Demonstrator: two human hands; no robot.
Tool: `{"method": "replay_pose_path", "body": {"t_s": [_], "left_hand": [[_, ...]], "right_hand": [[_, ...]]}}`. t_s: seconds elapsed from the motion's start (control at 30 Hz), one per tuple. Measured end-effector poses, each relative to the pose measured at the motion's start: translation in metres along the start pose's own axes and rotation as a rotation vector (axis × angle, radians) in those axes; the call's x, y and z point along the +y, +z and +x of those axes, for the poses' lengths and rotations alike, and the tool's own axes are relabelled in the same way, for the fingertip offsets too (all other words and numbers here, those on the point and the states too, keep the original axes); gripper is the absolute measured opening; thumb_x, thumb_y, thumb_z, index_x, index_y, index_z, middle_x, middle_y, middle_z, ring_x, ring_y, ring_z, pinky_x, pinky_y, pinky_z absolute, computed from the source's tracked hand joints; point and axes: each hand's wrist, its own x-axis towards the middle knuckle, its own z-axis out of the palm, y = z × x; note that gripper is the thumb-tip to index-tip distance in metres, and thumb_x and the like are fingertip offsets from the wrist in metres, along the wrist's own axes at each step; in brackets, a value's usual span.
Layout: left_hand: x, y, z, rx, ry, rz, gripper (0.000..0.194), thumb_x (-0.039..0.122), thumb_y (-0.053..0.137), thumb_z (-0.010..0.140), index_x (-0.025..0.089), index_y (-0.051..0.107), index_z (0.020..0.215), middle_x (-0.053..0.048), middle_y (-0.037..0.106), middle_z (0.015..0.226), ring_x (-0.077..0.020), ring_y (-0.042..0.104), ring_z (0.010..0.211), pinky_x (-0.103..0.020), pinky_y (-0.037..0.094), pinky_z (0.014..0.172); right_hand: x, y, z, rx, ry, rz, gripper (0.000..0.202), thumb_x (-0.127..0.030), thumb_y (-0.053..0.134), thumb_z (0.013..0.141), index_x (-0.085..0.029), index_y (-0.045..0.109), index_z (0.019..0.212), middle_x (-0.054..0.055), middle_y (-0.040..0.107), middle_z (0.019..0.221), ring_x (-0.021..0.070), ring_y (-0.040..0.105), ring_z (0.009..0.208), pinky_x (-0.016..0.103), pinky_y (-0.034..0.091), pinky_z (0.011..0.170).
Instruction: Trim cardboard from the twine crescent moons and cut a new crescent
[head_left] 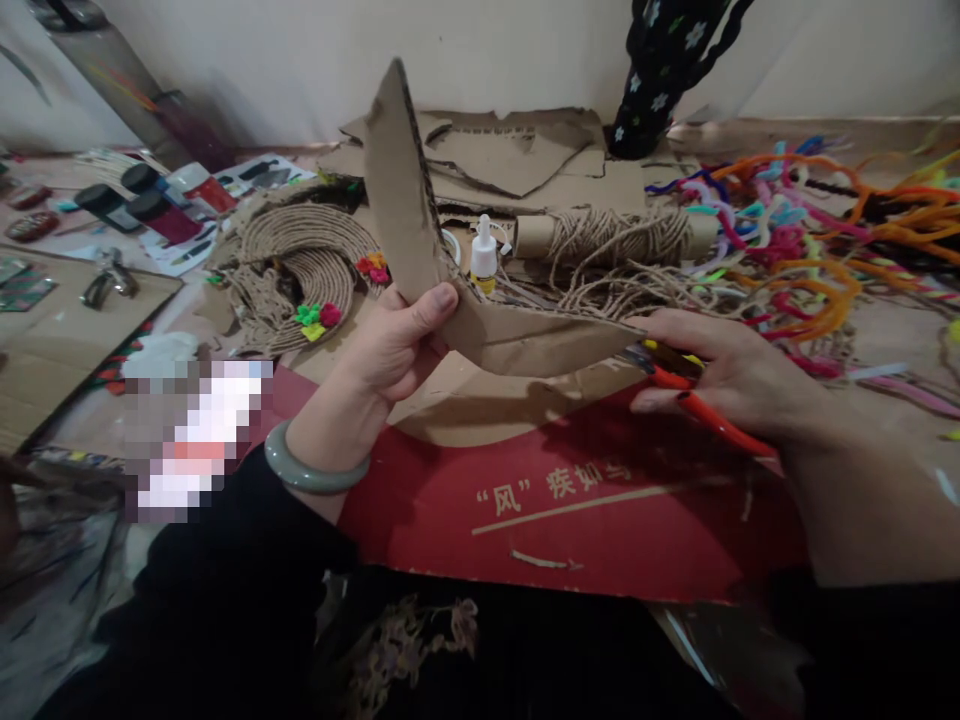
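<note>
My left hand point(409, 335) grips a bent, crescent-shaped piece of brown cardboard point(517, 338), thumb on the near face at its bend. One arm of the piece rises steeply; the other reaches right towards my right hand point(720, 375). That hand is closed round a tool with orange-red handles point(724, 422) and some yellow and black on it. Its dark head meets the right tip of the cardboard, and I cannot tell whether it is pliers or scissors. Below both hands lies a red printed cardboard sheet point(592, 540) with a small cardboard scrap point(536, 560) on it.
Behind the hands are a coiled-twine piece point(300, 235) with coloured flowers, a small dropper bottle point(484, 258) and a twine roll point(622, 235). Fuzzy coloured stems point(810, 240) crowd the right. Paint jars point(161, 217) stand left; a black flowered object point(656, 75) stands at the back.
</note>
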Motion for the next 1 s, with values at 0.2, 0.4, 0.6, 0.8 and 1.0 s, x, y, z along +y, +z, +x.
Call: {"method": "replay_pose_path", "body": {"t_s": [0.2, 0.4, 0.6, 0.8, 1.0], "left_hand": [[0.006, 0.004, -0.003, -0.001, -0.081, 0.024, 0.033, 0.034, 0.088, 0.067, 0.019, 0.066, 0.087, -0.002, 0.075, 0.084, -0.0314, 0.069, 0.117, -0.043, 0.058, 0.1], [0.006, 0.0, -0.002, -0.069, -0.085, 0.021, 0.039, 0.038, 0.093, 0.058, 0.02, 0.067, 0.081, 0.0, 0.075, 0.081, -0.03, 0.072, 0.11, -0.041, 0.059, 0.096], [0.004, -0.004, 0.0, -0.078, -0.08, 0.059, 0.044, 0.041, 0.096, 0.052, 0.02, 0.069, 0.081, -0.002, 0.077, 0.085, -0.0306, 0.073, 0.107, -0.041, 0.06, 0.095], [-0.001, -0.007, 0.004, -0.02, -0.032, 0.041, 0.04, 0.036, 0.095, 0.058, 0.021, 0.069, 0.085, -0.004, 0.077, 0.089, -0.0324, 0.071, 0.112, -0.044, 0.06, 0.097], [-0.003, -0.006, 0.005, -0.01, 0.018, 0.049, 0.04, 0.04, 0.094, 0.059, 0.021, 0.069, 0.084, -0.003, 0.078, 0.089, -0.0304, 0.07, 0.115, -0.041, 0.059, 0.1]], "right_hand": [[0.002, -0.004, -0.002, -0.098, -0.011, 0.002, 0.059, -0.069, 0.074, 0.071, -0.034, 0.073, 0.119, 0.007, 0.074, 0.105, 0.0316, 0.071, 0.092, 0.049, 0.06, 0.084], [0.0, -0.005, -0.001, -0.099, -0.103, -0.093, 0.057, -0.062, 0.072, 0.078, -0.027, 0.073, 0.122, 0.009, 0.075, 0.107, 0.028, 0.072, 0.091, 0.044, 0.058, 0.086], [-0.002, -0.003, -0.002, -0.027, -0.111, -0.144, 0.046, -0.056, 0.074, 0.078, -0.031, 0.076, 0.117, 0.004, 0.075, 0.095, 0.0253, 0.072, 0.082, 0.039, 0.056, 0.079], [-0.008, 0.0, -0.002, 0.023, -0.097, -0.171, 0.042, -0.052, 0.072, 0.08, -0.03, 0.076, 0.115, 0.005, 0.074, 0.092, 0.0256, 0.07, 0.079, 0.04, 0.057, 0.076], [-0.011, 0.003, -0.002, 0.044, -0.111, -0.159, 0.04, -0.054, 0.07, 0.084, -0.029, 0.075, 0.115, 0.006, 0.074, 0.093, 0.0252, 0.071, 0.079, 0.037, 0.058, 0.074]]}}
